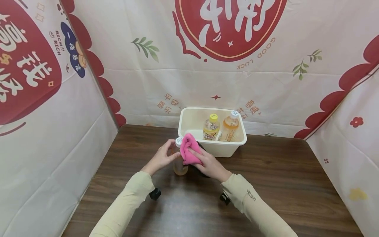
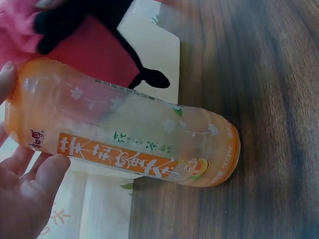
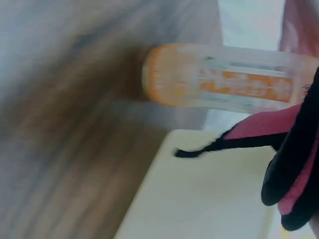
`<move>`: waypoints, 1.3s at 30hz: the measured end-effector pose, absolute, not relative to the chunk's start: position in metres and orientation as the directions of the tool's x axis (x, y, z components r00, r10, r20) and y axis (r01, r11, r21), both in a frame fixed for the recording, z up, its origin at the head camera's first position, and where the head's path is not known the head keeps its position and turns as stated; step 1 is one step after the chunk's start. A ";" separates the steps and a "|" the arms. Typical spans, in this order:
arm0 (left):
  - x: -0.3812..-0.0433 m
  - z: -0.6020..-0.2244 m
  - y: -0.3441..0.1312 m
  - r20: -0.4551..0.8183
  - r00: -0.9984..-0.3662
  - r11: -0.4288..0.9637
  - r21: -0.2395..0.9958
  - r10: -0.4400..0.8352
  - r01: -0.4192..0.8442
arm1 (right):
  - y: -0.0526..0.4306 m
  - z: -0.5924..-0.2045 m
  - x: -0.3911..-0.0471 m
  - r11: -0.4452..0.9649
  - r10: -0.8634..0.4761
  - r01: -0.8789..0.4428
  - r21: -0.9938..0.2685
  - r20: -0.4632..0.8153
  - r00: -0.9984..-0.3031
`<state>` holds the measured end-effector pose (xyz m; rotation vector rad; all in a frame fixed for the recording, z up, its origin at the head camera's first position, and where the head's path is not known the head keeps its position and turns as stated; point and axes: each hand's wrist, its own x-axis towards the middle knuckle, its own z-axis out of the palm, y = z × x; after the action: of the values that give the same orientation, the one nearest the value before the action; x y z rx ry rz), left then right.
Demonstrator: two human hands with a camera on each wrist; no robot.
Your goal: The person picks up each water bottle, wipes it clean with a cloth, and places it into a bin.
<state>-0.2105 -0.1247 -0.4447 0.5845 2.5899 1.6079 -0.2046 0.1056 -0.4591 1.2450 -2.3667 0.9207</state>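
My left hand (image 1: 161,158) grips a clear plastic drink bottle (image 1: 180,169) near its top, below the white cap (image 1: 179,141). In the left wrist view the bottle's label (image 2: 119,154) is orange with white characters, and the thumb lies along its side. Whether its base touches the table cannot be told. My right hand (image 1: 212,167) holds a folded pink cloth (image 1: 189,149) with black trim (image 3: 224,143) against or right beside the bottle's upper part. Contact between cloth and bottle is unclear.
A cream plastic bin (image 1: 220,150) stands at the table's back, just beyond the hands. Inside it are a yellow-capped bottle (image 1: 211,127) and a white-capped bottle (image 1: 229,128) of orange drink. Printed cloth walls (image 1: 142,92) enclose the brown wooden table (image 1: 284,177).
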 end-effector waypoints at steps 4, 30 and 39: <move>-0.210 -0.445 -0.126 0.151 -0.931 0.397 0.873 0.331 0.282 | 0.097 -0.458 -0.205 0.396 -0.612 -0.832 -0.389 0.563 -0.555; -0.203 -0.441 -0.097 0.144 -0.986 0.467 0.869 0.084 0.166 | 0.108 -0.553 -0.187 0.444 -0.644 -0.712 -0.544 0.358 -0.676; -0.209 -0.437 -0.114 0.225 -0.906 0.423 0.826 0.359 0.373 | 0.132 -0.496 -0.185 0.405 -0.633 -0.774 -0.487 0.461 -0.622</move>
<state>-0.2086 -0.1142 -0.4367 0.6842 2.6620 1.5507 -0.1847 0.1325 -0.4961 1.2477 -2.4562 1.0170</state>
